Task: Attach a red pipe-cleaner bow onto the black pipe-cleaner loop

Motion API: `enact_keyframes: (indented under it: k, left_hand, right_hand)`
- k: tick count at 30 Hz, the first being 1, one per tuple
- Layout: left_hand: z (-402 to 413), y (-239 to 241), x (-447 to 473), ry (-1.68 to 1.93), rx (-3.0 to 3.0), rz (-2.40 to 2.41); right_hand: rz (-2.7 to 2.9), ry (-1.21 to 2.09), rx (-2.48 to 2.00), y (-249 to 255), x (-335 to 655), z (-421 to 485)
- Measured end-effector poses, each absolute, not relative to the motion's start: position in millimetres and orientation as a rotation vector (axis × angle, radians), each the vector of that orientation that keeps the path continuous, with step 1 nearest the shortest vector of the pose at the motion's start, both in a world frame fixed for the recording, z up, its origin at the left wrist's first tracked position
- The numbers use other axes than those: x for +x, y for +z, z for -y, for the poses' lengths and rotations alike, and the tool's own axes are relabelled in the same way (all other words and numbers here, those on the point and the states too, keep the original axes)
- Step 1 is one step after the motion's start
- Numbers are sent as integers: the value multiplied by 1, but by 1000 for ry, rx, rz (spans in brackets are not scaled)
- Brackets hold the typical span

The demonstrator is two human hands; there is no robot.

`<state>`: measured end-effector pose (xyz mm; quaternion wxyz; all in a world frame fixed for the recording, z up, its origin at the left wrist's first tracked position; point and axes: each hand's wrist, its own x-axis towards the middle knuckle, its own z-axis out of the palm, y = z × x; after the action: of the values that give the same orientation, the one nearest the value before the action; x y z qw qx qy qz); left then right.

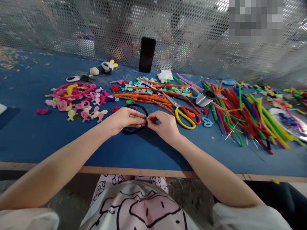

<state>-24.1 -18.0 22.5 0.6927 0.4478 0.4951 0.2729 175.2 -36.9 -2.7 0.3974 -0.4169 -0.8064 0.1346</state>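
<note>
A black fuzzy pipe-cleaner ring [143, 108] is held just over the blue table. My left hand [127, 120] is closed on its right part, with the fingers stretched across the loop and hiding some of it. Against the ring's right edge, my right hand [164, 125] pinches thumb and forefinger together. Whatever lies in that pinch is too small to make out, though a faint thin line rises beside the fingers. Scissors [185, 118] with one yellow and one red handle lie just right of my right hand, blades pointing away.
Orange pipe cleaners [144, 98] lie beyond my hands. Pink and yellow twisted pieces [83, 105] cover the left. Rightward are a silver wire spool [205, 98], a blue twisted piece [207, 122] and many coloured pipe cleaners [249, 111]. A phone [147, 55] leans on the perforated metal screen [187, 32].
</note>
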Motion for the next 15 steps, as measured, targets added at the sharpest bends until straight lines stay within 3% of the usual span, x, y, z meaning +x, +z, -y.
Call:
enact_keyframes:
  k: [15]
  left_hand:
    - [17,15,-20,686,1462,-1307]
  right_hand:
    - [1861,598,-1206,2,176,33]
